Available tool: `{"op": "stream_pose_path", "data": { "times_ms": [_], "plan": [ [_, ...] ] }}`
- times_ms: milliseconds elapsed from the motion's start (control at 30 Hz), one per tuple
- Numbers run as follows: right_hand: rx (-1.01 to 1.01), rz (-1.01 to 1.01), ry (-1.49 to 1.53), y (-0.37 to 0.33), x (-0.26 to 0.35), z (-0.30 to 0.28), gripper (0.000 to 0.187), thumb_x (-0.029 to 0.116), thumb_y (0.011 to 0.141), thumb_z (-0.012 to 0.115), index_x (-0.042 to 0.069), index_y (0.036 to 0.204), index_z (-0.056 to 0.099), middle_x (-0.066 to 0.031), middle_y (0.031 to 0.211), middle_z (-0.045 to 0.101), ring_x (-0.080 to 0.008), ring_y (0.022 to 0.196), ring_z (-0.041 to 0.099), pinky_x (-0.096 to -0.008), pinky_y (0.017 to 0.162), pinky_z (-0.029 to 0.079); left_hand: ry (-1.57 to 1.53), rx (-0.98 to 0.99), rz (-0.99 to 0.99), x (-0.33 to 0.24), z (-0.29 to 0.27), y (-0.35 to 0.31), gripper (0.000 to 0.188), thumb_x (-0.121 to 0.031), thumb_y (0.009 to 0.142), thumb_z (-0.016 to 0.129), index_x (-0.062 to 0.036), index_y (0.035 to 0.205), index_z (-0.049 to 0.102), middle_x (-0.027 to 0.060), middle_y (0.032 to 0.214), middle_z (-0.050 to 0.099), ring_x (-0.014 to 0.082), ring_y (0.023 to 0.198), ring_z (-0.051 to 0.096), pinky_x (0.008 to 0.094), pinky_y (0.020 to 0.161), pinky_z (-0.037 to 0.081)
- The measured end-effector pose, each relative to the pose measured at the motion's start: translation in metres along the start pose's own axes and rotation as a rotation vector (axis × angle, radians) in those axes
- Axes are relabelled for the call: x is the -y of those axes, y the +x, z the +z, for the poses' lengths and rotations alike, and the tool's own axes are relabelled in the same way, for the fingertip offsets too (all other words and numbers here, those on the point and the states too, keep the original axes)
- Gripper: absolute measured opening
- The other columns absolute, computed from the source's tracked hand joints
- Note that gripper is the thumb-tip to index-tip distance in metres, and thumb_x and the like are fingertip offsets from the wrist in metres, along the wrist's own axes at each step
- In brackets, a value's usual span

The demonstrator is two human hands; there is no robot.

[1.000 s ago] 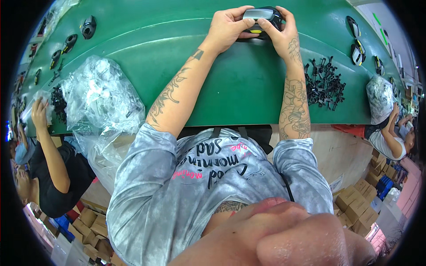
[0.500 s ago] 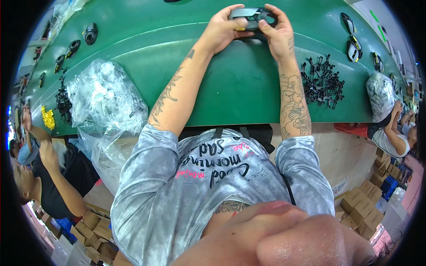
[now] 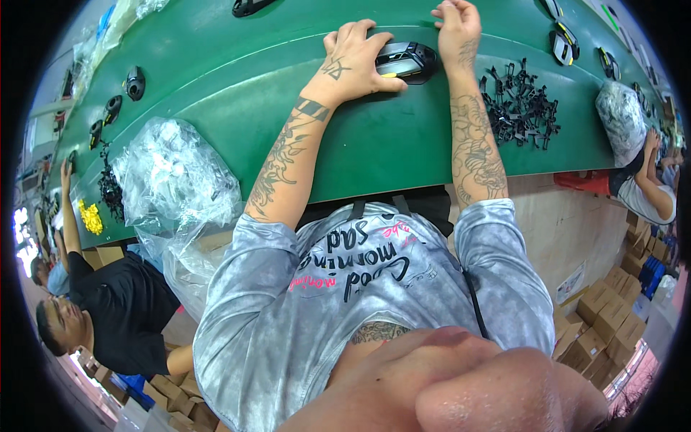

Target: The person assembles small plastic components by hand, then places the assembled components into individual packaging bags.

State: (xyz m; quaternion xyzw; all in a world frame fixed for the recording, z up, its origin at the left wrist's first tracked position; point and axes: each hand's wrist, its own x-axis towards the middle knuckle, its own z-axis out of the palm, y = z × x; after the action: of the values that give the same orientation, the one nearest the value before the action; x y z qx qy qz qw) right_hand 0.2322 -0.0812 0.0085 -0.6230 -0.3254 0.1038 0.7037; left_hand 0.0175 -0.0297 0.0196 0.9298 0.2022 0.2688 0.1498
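Observation:
A black and grey plastic housing with yellow trim lies on the green work surface in front of me. My left hand spans its left end, thumb along the near side and index finger at the far side, gripping it. To the right of the housing and apart from it, my right hand is raised with fingertips pinched together. Whatever the pinch holds, if anything, is too small to make out. A pile of small black plastic clips lies to the right of my right forearm.
Similar housings lie along the table, at left, far edge and right. A clear plastic bag sits left, near yellow parts. Another stuffed bag stands right. Co-workers sit at both sides; cardboard boxes are behind.
The housing, earlier held up in both hands, is now down on the table under my left hand. My right hand has let go and moved away, fingers pinched. Housings along the table have shifted.

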Motion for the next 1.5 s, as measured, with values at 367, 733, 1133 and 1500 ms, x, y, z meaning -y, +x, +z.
{"op": "stream_pose_path", "data": {
  "times_ms": [367, 733, 1133, 1500],
  "plan": [
    [0.126, 0.051, 0.019, -0.028, 0.018, 0.023, 0.019, 0.007, 0.090, 0.067, 0.004, 0.108, 0.061, 0.0021, 0.077, 0.056, -0.0086, 0.069, 0.052, -0.0264, 0.065, 0.047, 0.331, -0.361, -0.511, 0.049, 0.010, 0.004, 0.056, -0.025, 0.085, 0.069, -0.0080, 0.137, 0.055, 0.0166, 0.133, 0.059, 0.0378, 0.124, 0.054, 0.0573, 0.099, 0.042],
    [0.168, -0.087, -0.163, -0.024, 0.023, 0.015, 0.018, 0.010, 0.086, 0.073, 0.003, 0.102, 0.070, 0.0015, 0.070, 0.064, -0.0072, 0.063, 0.059, -0.0261, 0.061, 0.050, 0.033, -0.113, 0.165, -0.030, 0.027, 0.016, 0.011, -0.007, 0.082, 0.065, -0.0050, 0.092, 0.068, 0.0109, 0.082, 0.066, 0.0291, 0.076, 0.063, 0.0404, 0.070, 0.050],
    [0.220, 0.532, 0.757, -0.008, 0.011, 0.014, 0.015, 0.017, 0.090, 0.072, 0.006, 0.097, 0.064, -0.0060, 0.078, 0.062, -0.0183, 0.068, 0.058, -0.0356, 0.061, 0.049, -0.519, -0.059, -0.019, -0.191, 0.087, 0.231, 0.046, -0.027, 0.085, 0.067, -0.0039, 0.124, 0.059, 0.0231, 0.119, 0.060, 0.0412, 0.111, 0.059, 0.0495, 0.097, 0.049],
    [0.546, 0.767, 1.895, 0.012, 0.031, -0.028, 0.019, 0.023, 0.097, 0.062, 0.007, 0.103, 0.070, -0.0054, 0.082, 0.063, -0.0190, 0.075, 0.056, -0.0356, 0.072, 0.045, -0.102, 0.194, 0.137, -0.202, 0.212, 0.262, 0.055, -0.042, 0.092, 0.066, -0.0173, 0.140, 0.057, 0.0252, 0.154, 0.040, 0.0511, 0.137, 0.045, 0.0675, 0.109, 0.037]
  ]
}}
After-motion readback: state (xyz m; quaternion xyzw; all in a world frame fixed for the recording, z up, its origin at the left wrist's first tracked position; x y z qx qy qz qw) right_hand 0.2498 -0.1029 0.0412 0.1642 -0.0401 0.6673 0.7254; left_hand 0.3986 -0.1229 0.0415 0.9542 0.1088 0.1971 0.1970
